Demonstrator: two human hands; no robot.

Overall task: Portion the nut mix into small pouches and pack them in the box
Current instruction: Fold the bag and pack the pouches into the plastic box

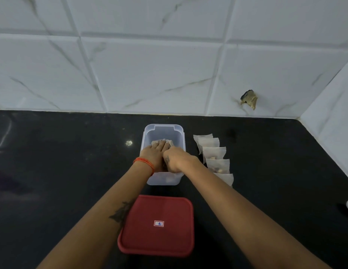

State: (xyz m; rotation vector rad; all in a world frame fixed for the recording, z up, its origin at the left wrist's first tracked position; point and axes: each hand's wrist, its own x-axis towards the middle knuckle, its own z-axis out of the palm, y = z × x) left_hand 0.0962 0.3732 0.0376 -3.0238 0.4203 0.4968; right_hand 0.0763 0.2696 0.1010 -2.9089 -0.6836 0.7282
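Both hands, left hand (156, 152) and right hand (174, 159), press flat-fingered on a pouch (161, 142) inside the box (163, 131) mid-frame; red lid (156, 226) sticker reads "61".

Red lid (156, 226), flat on black counter (52, 171): one small white sticker (158, 223) with red border near centre, handwritten in blue, reading "61" as seen from this side; orientation uncertain. No other legible text or marks.
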